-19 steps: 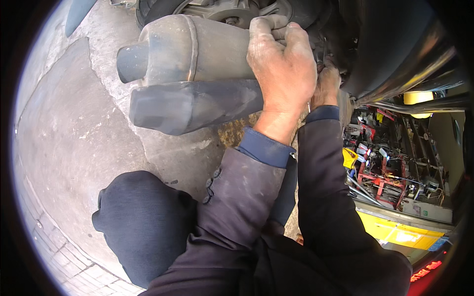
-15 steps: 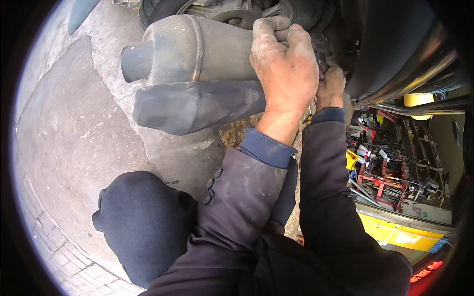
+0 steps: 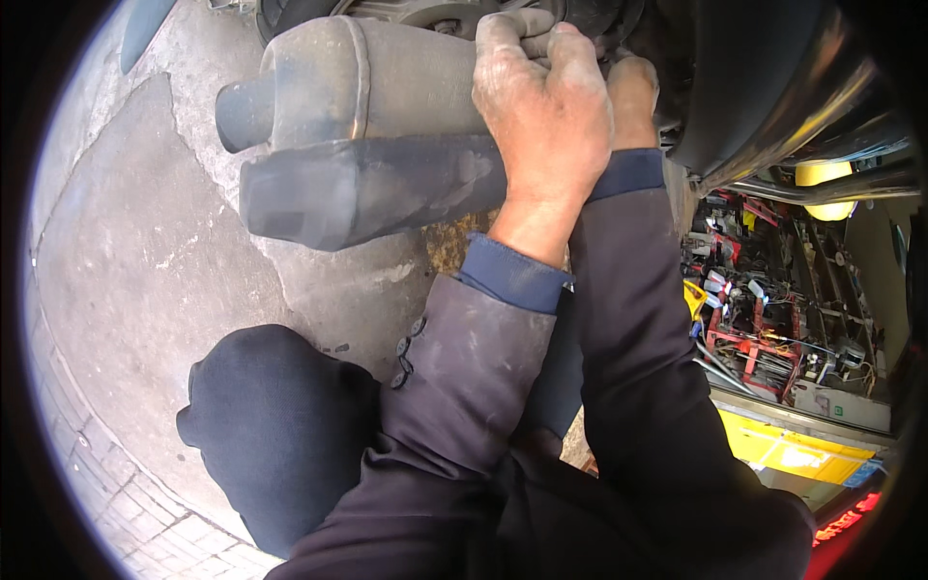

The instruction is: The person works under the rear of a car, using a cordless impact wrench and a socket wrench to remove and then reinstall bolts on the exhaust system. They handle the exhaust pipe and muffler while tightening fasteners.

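Observation:
A dusty grey exhaust muffler (image 3: 416, 77) with a short outlet pipe (image 3: 244, 114) lies across the upper part of the view. Below it runs a dark flat-sided box-like part (image 3: 406, 184). At the muffler's right end is my left hand (image 3: 546, 116), dusty and with its fingers curled closed; whatever they grip is hidden. Just beyond and to the right, my right hand (image 3: 633, 101) reaches in among the dark vehicle parts. Its fingers are out of sight behind my left hand and those parts.
Part of a wheel (image 3: 445, 14) shows above the muffler. A dark curved body panel (image 3: 764, 87) rises on the right. Farther right stands a cluttered red tool rack (image 3: 764, 329) above a yellow panel (image 3: 783, 449). My dark-clothed knee (image 3: 280, 425) is at lower left, over concrete ground (image 3: 145, 251).
The muffler and my left hand sit slightly higher and more to the left in the picture. My right hand has reached farther in, and its fingers, partly visible before, are now hidden.

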A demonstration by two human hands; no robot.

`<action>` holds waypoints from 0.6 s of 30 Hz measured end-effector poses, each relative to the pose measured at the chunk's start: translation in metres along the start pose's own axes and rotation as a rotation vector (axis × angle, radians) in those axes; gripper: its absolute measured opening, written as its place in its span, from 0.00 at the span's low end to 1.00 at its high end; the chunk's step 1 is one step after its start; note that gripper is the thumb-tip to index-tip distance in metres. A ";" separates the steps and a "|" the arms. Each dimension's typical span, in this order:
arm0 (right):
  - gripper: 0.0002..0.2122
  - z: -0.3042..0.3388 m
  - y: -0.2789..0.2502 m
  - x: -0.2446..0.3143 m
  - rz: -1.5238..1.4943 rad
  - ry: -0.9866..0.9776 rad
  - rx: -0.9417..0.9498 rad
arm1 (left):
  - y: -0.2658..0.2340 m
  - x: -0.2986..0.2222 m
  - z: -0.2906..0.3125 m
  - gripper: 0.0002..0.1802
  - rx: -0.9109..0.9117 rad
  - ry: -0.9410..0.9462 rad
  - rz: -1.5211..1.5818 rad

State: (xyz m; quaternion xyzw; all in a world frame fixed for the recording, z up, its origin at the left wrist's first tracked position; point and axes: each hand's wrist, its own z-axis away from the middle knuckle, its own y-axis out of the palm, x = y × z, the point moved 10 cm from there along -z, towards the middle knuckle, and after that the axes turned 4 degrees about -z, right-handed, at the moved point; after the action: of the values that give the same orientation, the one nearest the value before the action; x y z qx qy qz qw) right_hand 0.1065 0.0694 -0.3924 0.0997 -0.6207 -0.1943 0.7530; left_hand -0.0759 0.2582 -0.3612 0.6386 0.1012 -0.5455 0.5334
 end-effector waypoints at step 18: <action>0.10 0.032 -0.075 0.039 0.236 0.255 0.042 | 0.001 0.001 -0.001 0.08 0.007 -0.039 0.087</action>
State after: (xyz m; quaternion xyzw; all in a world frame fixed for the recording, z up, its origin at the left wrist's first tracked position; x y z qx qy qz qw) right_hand 0.0691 -0.0118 -0.3798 0.0658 -0.5315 -0.0773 0.8410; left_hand -0.0744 0.2577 -0.3618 0.6334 0.0612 -0.5343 0.5563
